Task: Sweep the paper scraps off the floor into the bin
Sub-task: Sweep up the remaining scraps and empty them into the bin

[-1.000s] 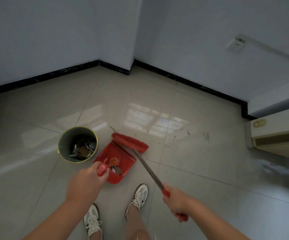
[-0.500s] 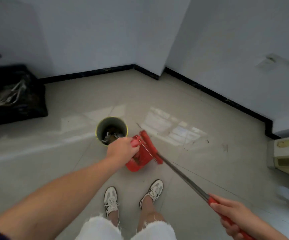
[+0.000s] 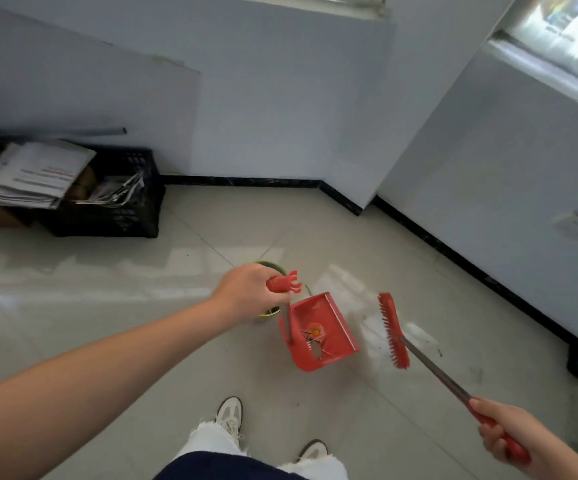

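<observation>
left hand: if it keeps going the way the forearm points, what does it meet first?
Probably the bin, which sits mostly hidden just under and past the left hand. The dustpan hangs to the right of that line. Depth is unclear, so it may pass above the rim.

Glossy pale floor tiles (image 3: 142, 344), black skirting (image 3: 246, 182), grey-white walls (image 3: 280, 98), black crate (image 3: 117, 199) of papers.

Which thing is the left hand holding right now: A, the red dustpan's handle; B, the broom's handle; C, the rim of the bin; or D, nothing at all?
A: the left hand grips the red dustpan's handle, with the dustpan hanging below it, while the right hand holds the broom.
</observation>
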`<state>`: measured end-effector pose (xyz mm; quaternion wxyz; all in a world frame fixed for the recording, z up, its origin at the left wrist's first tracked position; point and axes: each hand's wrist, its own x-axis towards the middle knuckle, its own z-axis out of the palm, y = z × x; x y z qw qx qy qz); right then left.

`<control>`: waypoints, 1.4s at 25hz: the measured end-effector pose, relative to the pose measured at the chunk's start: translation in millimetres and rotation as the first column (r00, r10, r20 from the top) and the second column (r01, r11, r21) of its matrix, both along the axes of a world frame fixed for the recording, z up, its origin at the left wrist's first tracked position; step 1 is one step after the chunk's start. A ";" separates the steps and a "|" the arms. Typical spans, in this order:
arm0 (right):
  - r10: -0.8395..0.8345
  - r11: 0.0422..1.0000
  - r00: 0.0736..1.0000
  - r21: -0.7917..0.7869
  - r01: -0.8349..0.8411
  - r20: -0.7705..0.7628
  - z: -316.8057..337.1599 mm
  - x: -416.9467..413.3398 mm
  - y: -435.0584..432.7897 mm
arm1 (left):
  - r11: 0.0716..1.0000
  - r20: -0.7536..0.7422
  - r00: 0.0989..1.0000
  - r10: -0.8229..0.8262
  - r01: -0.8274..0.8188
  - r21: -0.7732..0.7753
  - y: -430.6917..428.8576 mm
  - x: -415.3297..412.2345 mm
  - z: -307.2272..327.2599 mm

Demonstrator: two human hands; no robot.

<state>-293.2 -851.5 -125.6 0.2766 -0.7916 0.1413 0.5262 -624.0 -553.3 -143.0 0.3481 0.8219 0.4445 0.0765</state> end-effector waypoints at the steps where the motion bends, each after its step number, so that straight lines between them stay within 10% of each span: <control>1: -0.015 1.000 1.000 -0.007 0.015 -0.017 -0.7 7.5 0.0 | 0.998 0.034 0.998 0.053 -0.053 -0.014 0.1 -8.0 9.0; 10: 0.004 1.000 0.996 -0.031 -0.007 -0.088 -14.9 17.8 26.8 | 0.532 0.149 0.589 0.794 -0.556 -0.639 11.8 -104.7 11.6; 35: 0.281 0.960 0.958 0.000 -0.281 -0.057 5.8 -17.0 141.7 | -0.285 -0.257 -0.127 0.958 -0.326 -0.901 -31.4 -275.6 -61.4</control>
